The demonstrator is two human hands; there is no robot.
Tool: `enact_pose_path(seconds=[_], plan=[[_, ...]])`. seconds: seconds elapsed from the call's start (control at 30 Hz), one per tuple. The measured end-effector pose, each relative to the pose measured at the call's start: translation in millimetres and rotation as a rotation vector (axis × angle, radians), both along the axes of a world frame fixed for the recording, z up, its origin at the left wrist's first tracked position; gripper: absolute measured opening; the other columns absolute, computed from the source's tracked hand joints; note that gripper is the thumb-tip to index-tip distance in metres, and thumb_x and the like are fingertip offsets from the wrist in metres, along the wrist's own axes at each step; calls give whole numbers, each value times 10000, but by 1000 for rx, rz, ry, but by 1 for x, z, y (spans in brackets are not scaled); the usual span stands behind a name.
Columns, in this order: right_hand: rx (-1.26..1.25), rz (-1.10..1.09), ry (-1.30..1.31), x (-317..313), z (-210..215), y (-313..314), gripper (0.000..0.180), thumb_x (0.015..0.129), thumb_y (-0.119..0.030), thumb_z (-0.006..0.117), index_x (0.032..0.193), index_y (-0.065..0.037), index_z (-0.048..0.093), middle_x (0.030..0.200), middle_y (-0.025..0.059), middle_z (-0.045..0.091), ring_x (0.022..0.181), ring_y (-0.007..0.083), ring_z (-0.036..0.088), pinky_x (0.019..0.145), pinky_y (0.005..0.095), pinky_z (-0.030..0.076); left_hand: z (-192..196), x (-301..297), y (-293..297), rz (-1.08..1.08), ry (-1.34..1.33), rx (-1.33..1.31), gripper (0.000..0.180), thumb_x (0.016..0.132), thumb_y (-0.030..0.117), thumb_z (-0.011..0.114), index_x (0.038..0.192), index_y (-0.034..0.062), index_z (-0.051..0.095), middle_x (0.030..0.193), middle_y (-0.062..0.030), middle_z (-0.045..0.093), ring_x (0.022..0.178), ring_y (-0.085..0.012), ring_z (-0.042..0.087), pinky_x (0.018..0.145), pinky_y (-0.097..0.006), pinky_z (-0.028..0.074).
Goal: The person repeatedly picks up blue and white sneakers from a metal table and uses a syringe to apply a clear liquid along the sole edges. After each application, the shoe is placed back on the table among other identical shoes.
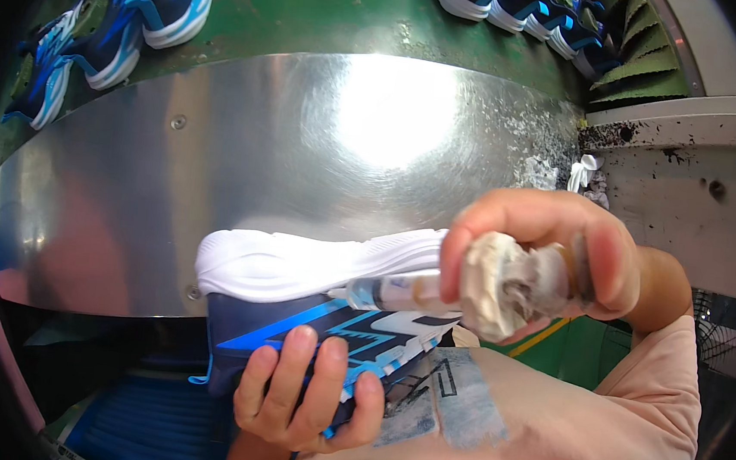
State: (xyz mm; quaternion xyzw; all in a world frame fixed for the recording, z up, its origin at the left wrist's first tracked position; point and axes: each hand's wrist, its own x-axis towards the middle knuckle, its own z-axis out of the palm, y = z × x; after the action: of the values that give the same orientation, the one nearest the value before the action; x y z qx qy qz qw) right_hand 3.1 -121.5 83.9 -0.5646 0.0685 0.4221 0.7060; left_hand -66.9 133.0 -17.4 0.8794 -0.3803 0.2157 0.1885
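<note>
A navy sneaker (244,324) with bright blue stripes lies on its side near the table's front edge, its thick white sole (283,265) turned away from me. My left hand (307,402) grips its upper from below, fingers spread across the laces and side panel. In my right hand (558,232) is a clear syringe (402,291), its plunger end bulky with off-white wrapping. The syringe's tip touches or nearly touches the seam where the sole meets the upper. The sneaker's toe is partly hidden behind the syringe and my right hand.
A shiny metal plate (244,160) covers the work surface. Beyond it runs a green belt (316,10). Similar sneakers (174,7) stand at the far left, more sneakers (524,9) at the far right. Crumpled white scraps (584,172) lie against the right-hand wall.
</note>
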Motion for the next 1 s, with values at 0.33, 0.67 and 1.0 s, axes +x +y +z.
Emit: enact_pose_path(seconds=[0.33,0.67,1.0], plan=[[-152,-277,-96,-46,16,-36,894,700,-729,590,1039,97,537,833,137,614,653,166,601,548,230,462,-11,-17,0,101,-41,131,438,846,255,690,1130,182,365,1163,-99,548,1132,-345,567,994,-517,420],[200,-338,-111,-105,-21,-101,914,809,-725,428,1271,63,398,931,73,509,698,81,434,553,215,340,11,0,-15,80,-49,198,504,823,273,705,1183,77,411,1197,-179,546,1125,-430,546,952,-586,443],[348,-540,-229,-126,-52,-105,867,855,-688,400,1305,52,381,1055,86,524,813,95,487,682,234,418,37,38,-52,-38,-67,75,505,732,278,803,1074,24,533,1010,-194,643,897,-377,639,837,-441,531]])
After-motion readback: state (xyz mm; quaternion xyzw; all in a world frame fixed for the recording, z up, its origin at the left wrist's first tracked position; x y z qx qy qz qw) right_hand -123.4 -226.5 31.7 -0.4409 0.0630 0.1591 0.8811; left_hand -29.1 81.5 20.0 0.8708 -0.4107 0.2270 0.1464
